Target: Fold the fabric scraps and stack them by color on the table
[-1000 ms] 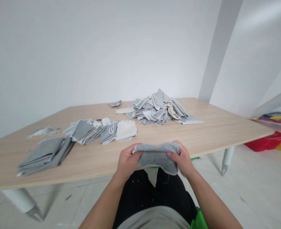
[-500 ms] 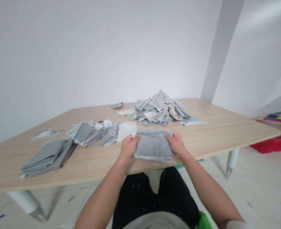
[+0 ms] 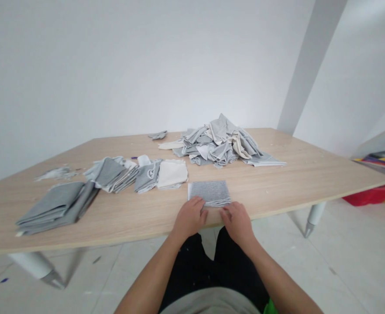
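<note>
A folded grey cloth lies flat near the front edge of the table, its stacked layers showing along the near side. My left hand is at its near left corner, with curled fingers closed on the edge. At the near right corner, my right hand has its fingertips drawn together on the fabric. Both thumbs point inward along the near side. Left of this cloth lie a cream cloth piece and a grey folded piece with a white mark.
A heap of grey and cream cloth pieces rises at the back of the wooden table. Further left are folded cloths, a thicker grey stack and white scraps. Red bags lie on the floor at right.
The grey cloth has gone from being held up between both hands to lying on the table, and it looks smaller. My hands have moved down to its near corners.
</note>
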`<state>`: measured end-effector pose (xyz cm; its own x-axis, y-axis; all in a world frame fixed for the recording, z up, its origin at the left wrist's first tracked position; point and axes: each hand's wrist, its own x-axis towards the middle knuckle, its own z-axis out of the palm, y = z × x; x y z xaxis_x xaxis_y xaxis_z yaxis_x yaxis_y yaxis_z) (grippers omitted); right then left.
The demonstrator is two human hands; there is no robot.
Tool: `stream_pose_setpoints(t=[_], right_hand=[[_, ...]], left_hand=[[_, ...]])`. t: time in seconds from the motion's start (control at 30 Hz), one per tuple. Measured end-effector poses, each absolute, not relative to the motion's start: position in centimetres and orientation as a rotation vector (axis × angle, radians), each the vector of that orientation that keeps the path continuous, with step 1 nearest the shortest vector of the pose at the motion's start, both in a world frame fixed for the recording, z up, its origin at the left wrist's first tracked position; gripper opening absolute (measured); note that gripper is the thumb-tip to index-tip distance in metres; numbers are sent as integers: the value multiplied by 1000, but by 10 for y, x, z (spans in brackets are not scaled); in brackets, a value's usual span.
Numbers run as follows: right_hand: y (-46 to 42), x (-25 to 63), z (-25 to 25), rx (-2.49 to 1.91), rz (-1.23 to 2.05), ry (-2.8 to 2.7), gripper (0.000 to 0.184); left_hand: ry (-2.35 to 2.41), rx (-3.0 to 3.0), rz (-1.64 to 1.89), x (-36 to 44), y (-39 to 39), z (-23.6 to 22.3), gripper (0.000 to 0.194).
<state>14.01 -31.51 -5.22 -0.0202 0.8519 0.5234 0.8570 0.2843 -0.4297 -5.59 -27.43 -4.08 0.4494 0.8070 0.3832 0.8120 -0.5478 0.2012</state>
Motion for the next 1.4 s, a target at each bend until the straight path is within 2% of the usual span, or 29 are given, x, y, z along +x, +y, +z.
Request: stream_pose_setpoints(t=[0.13, 0.2, 0.27, 0.4, 0.7, 1.03, 1.2, 1.4], right_hand=[[-318, 120, -52, -1738, -136, -1840, 23], [-312, 115, -51, -1773, -176, -1878, 18], [-306, 112, -52, -1725, -190, -1971, 12], [-300, 116, -59, -1627, -146, -2036, 22], [-318, 134, -71, -1315, 82, -1812, 24], [-301, 136, -42, -1531, -74, -2245, 20], [-309, 138, -52, -1304, -81, -2290, 22], [-333, 138, -59, -1054, 85, -2232, 22]], left_hand=[[-1447, -2680, -637, -54, -279, -41, 39], [-1458, -2681, -626, -55, -281, -40, 39], [-1476, -2677, -614, -55, -283, -39, 40], [-1496, -2677, -598, -55, -285, -39, 42], [-1501, -2683, -602, -55, -285, -38, 43], [-1516, -2679, -591, -55, -286, -38, 44], [-1534, -2670, -579, -54, -286, -38, 43], [-1528, -2673, -569, -55, -286, -37, 44]])
